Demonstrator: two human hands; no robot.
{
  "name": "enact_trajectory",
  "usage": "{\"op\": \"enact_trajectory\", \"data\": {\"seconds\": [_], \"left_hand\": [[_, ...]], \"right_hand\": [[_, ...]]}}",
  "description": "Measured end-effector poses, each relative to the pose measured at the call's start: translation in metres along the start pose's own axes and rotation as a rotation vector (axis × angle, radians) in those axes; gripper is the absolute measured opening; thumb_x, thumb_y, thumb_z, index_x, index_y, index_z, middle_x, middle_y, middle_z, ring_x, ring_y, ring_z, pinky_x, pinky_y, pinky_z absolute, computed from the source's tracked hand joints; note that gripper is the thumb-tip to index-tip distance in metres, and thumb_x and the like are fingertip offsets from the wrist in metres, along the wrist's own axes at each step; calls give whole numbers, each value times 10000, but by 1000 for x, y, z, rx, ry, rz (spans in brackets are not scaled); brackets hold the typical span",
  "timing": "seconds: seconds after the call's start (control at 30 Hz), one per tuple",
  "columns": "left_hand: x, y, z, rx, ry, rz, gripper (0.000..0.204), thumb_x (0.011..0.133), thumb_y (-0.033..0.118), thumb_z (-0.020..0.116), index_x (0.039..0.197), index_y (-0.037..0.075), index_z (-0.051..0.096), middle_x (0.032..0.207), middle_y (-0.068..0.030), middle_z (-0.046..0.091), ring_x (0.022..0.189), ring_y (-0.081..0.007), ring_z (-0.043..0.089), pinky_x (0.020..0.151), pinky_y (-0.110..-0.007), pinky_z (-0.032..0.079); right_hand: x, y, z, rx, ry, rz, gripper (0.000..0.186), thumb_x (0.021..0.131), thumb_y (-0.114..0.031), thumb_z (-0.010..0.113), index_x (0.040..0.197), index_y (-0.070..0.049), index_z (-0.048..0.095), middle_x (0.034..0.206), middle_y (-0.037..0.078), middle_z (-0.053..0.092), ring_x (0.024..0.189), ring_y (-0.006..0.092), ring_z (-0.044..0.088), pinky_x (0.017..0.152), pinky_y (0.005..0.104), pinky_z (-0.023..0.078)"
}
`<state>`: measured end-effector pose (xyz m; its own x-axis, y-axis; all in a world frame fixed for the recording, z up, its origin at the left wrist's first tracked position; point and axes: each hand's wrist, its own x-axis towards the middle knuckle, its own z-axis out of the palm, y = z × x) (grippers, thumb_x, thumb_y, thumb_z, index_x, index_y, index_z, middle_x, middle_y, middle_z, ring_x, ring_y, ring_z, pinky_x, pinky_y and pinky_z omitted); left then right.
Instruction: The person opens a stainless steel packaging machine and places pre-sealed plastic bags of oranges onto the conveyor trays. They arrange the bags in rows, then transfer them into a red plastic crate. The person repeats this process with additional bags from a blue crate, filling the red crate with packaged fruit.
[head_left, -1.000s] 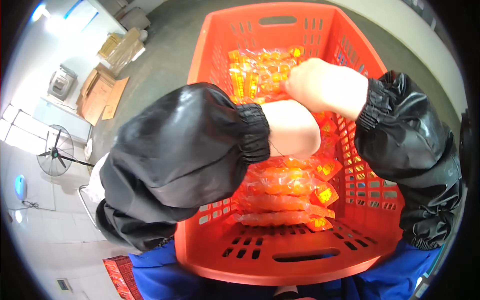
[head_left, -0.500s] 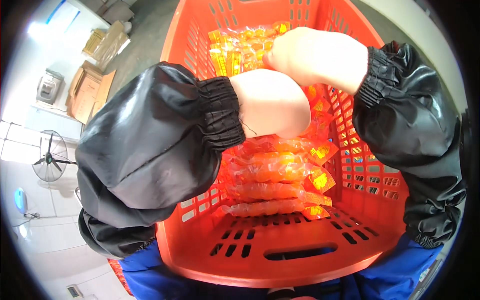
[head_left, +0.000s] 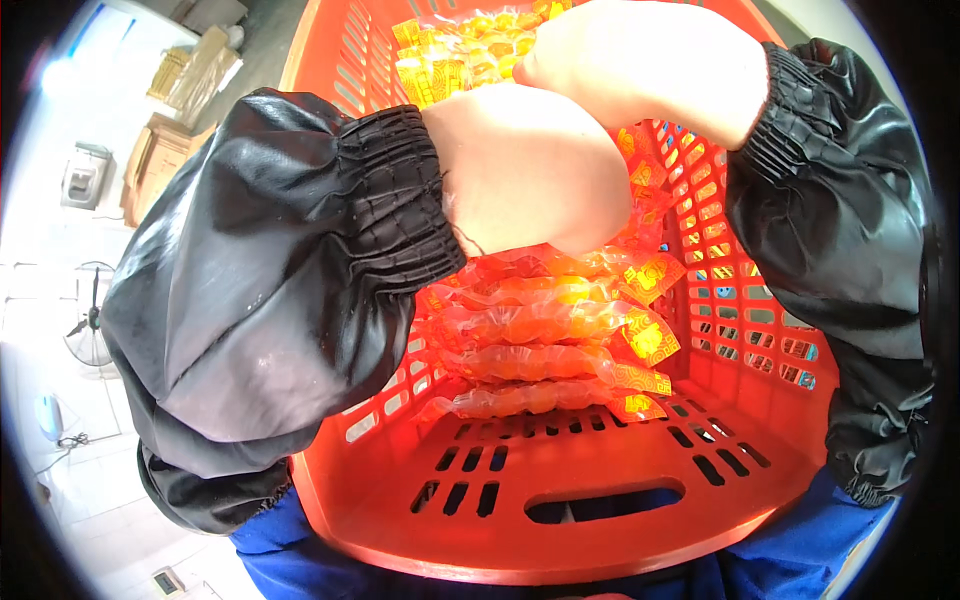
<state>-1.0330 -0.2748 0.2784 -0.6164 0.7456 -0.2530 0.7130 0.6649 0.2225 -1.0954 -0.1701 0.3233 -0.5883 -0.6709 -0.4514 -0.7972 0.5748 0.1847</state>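
My left hand (head_left: 535, 165), its forearm in a black sleeve cover, reaches across a red perforated plastic basket (head_left: 560, 540) over packs inside, its fingers bent down out of sight. My right hand (head_left: 625, 65) is farther forward, fingers curled beside yellow-orange bagged packs (head_left: 440, 75) at the basket's far end; what it holds, if anything, is hidden. In the near part, several clear packs of orange rounded items (head_left: 530, 325), with red-and-yellow printed ends, lie stacked in a row across the basket.
At the left are folded cardboard (head_left: 150, 170), a grey appliance (head_left: 85, 175), pale bundles (head_left: 195, 75), a standing fan (head_left: 90, 325) and a blue object with a cord (head_left: 48, 412), along a white wall and tiled surface. Grey floor shows beyond the basket.
Both hands and the basket have shifted upward in the view, and the left sleeve leftward, with the background moving too. The hands stay bent over the packs.
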Motion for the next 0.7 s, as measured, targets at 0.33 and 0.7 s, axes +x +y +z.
{"op": "enact_trajectory", "data": {"seconds": [0.33,0.7], "left_hand": [[3,-3,1,-20,3,7,38,710,51,552,674,39,555,684,-98,547,651,-261,556,572,-334,462],[2,0,1,-37,16,23,71,725,73,544,660,47,538,677,-90,540,649,-256,551,579,-335,453]], "right_hand": [[3,5,4,42,12,-30,241,794,-185,553,943,-60,696,941,152,672,852,322,654,693,421,528],[25,37,52,95,528,-499,139,748,-156,552,830,-67,621,816,130,601,802,314,589,667,387,476]]}}
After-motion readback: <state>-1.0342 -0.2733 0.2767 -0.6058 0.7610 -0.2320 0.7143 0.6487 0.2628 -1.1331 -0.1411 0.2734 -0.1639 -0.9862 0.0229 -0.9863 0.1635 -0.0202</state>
